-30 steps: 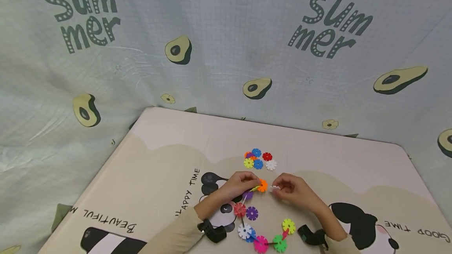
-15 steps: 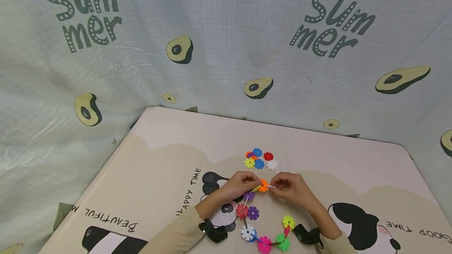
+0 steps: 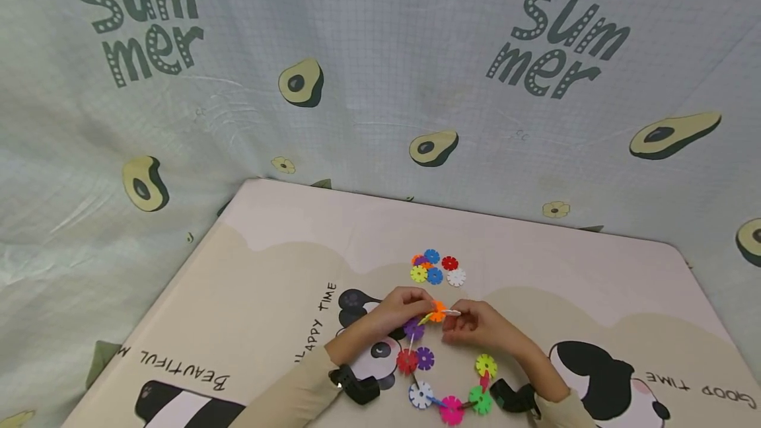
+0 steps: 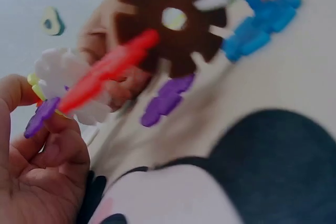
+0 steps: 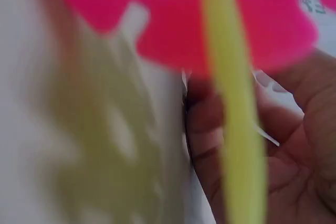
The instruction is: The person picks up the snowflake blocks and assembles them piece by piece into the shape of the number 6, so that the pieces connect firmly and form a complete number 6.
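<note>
A chain of notched plastic discs hangs from my left hand (image 3: 407, 306), which pinches its upper end near an orange notched disc (image 3: 437, 311). A white notched disc (image 3: 452, 312) stands edge-on against the orange one, and the fingers of my right hand (image 3: 478, 325) hold it. Down the chain come a purple disc (image 3: 414, 329), a red disc (image 3: 407, 361), a white-blue disc (image 3: 421, 395), a pink disc (image 3: 452, 410), a green disc (image 3: 480, 400) and a yellow disc (image 3: 485, 366). In the left wrist view a brown disc (image 4: 173, 51) partly covers the right hand.
Beyond the hands lies a small group of loose discs, among them a red disc (image 3: 450, 263), a white disc (image 3: 456, 277) and a blue disc (image 3: 434, 276). The panda-printed mat (image 3: 267, 269) reaches to a patterned curtain (image 3: 368, 84) at the back and left.
The white disc in my right hand has moved left and now meets the orange disc. My right hand has turned slightly, and the chain's lower part has swung to the right.
</note>
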The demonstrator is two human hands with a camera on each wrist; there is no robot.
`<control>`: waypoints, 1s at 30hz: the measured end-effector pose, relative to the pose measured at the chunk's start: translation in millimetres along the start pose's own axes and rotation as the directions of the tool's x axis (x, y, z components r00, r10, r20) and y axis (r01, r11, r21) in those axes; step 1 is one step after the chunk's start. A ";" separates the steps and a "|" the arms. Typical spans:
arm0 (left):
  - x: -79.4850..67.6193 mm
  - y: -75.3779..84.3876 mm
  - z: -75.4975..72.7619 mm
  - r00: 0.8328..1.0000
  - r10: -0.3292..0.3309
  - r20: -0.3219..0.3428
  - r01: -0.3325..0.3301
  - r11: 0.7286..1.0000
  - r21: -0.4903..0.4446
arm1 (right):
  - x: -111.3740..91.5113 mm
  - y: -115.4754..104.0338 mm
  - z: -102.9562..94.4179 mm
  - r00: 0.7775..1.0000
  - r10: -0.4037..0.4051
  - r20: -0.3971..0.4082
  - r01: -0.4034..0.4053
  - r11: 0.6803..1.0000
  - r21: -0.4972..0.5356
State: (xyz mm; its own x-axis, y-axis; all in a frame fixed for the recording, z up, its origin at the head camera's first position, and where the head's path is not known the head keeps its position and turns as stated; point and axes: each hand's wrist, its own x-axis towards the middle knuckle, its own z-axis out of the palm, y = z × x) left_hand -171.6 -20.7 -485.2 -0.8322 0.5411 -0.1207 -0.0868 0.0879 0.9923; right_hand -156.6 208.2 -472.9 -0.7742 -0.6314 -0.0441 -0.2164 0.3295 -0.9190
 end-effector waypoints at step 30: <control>2.8 -2.6 -17.9 0.995 0.040 0.092 -0.039 0.999 -0.016 | 8.6 -8.3 21.4 0.944 -0.184 0.272 0.239 0.954 -0.183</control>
State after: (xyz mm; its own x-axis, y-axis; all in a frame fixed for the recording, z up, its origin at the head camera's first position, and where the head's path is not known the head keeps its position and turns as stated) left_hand -183.5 -34.4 -487.7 -0.7812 0.6188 -0.0828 -0.0629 0.0539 0.9966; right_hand -148.7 185.0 -474.0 -0.5291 -0.8483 0.0211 -0.5005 0.2919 -0.8150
